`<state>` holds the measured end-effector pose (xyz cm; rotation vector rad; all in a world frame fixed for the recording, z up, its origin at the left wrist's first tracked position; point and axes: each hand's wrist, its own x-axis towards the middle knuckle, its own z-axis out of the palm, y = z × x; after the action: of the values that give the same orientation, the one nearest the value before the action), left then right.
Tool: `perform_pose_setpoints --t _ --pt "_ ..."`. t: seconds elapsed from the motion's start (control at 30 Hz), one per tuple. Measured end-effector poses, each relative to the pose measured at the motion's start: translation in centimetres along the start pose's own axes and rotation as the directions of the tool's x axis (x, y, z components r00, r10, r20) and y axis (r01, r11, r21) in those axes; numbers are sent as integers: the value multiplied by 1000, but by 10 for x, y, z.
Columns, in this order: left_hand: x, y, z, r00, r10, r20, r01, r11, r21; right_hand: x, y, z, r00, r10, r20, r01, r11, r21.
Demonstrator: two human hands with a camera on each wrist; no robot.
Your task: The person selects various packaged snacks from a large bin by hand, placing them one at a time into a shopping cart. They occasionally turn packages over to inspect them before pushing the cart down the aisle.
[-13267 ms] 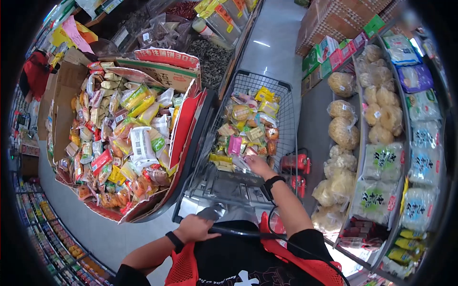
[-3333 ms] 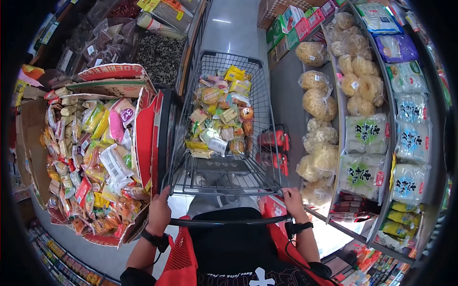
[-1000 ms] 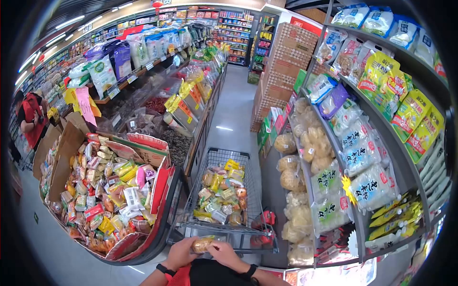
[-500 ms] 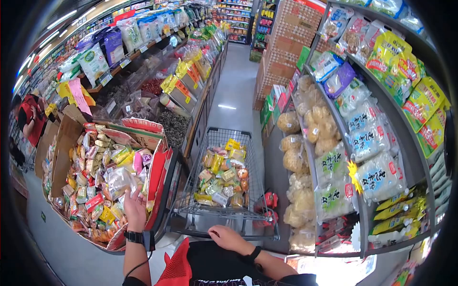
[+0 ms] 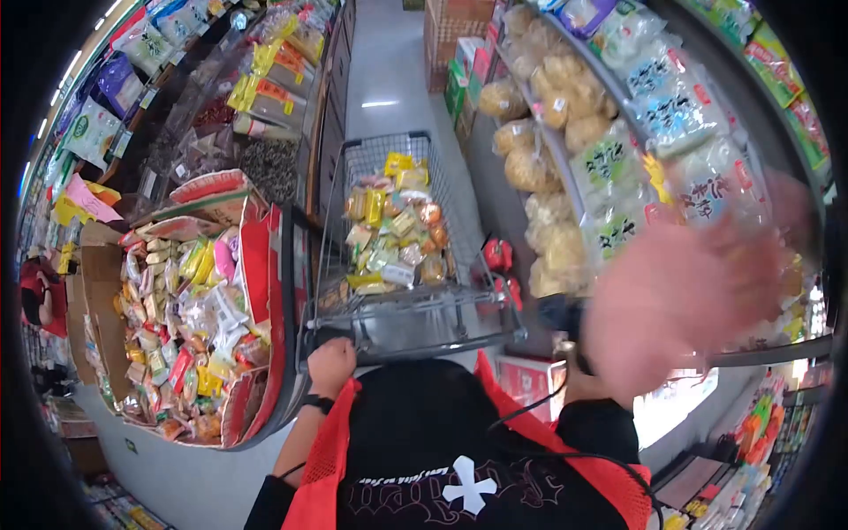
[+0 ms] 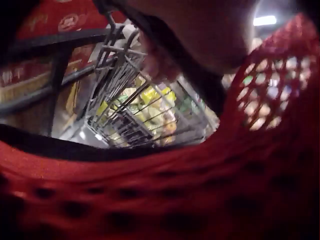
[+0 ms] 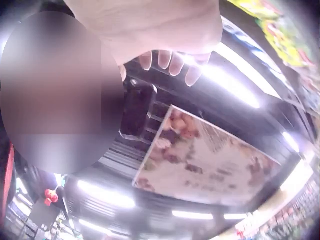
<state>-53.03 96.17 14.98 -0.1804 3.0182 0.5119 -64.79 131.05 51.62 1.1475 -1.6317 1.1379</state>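
Observation:
In the head view my left hand (image 5: 331,367), fingers curled, grips the left end of the shopping cart's black handle (image 5: 397,353). The left wrist view is mostly covered by a red mesh vest (image 6: 150,200), with the cart's wire bars (image 6: 107,75) beyond. My right hand (image 5: 680,300) is raised close to the head camera, large and blurred. In the right wrist view its loosely bent fingers (image 7: 164,60) hold nothing and are near a dark device (image 7: 137,110). Wrapped snacks (image 5: 397,225) lie in the cart's basket (image 5: 450,199).
A cardboard bin (image 5: 106,291) heaped with packaged snacks stands left of the cart. Shelves on the right carry bagged dried goods (image 5: 530,168) and noodle packs (image 5: 618,168). An aisle floor (image 5: 384,79) runs ahead; red objects (image 5: 497,256) sit beside the cart.
A packaged pastry was in both hands a second ago. The left hand has moved from over the snack bin to the cart handle. The right hand has risen from the handle toward the head.

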Motion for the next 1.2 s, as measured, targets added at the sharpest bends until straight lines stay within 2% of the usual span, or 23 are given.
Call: perform_pose_setpoints --t 0.03,0.1,0.17,0.43,0.57,0.7,0.77,1.2 --pt "-1 4 5 957 82 -277 -126 981 -145 9 -16 -12 991 -128 -32 128 991 27" --pt "-3 4 5 961 54 -272 -102 981 -164 23 -34 -21 952 -303 -45 306 949 81" --pt "0 5 1 974 35 -223 -73 984 -164 33 -37 -25 923 -384 -32 385 916 110" --pt "-3 7 0 968 35 -250 -75 985 -153 45 -37 -27 902 -432 11 428 896 118" --pt "-4 12 -7 969 50 -243 -90 983 -159 47 -39 -29 905 -424 42 421 905 67" --pt "0 8 1 952 120 -281 -170 972 -161 48 -46 -28 903 -422 80 422 907 23" --pt "-2 6 1 956 106 -272 -155 974 -164 50 -49 -25 897 -434 89 434 901 16" --pt "1 -2 5 957 129 -260 -174 972 -157 58 -57 7 905 -419 75 420 907 5"
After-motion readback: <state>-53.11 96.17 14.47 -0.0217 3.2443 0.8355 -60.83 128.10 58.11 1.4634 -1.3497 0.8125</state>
